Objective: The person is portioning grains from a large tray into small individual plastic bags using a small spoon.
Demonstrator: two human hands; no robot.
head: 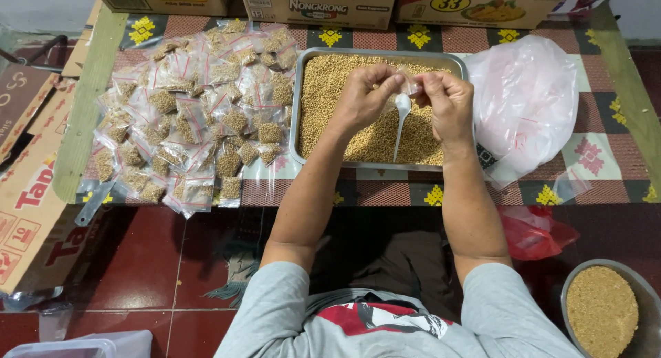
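Both hands met over the seed tray (311, 89): left hand (363, 96) and right hand (449, 103) pinched a small clear bag (409, 87); the white spoon (401, 120) ran twelve-to-six, handle toward six.

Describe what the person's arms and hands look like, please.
Both forearms are bare; short light grey sleeves end above the elbows. The left hand and right hand wear no gloves. No ring, watch or bracelet is visible.

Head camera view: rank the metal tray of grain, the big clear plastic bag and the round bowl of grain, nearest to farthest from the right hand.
1. Metal tray, directly under the right hand.
2. Clear plastic bag, just to its right.
3. Round bowl, low at the right corner.
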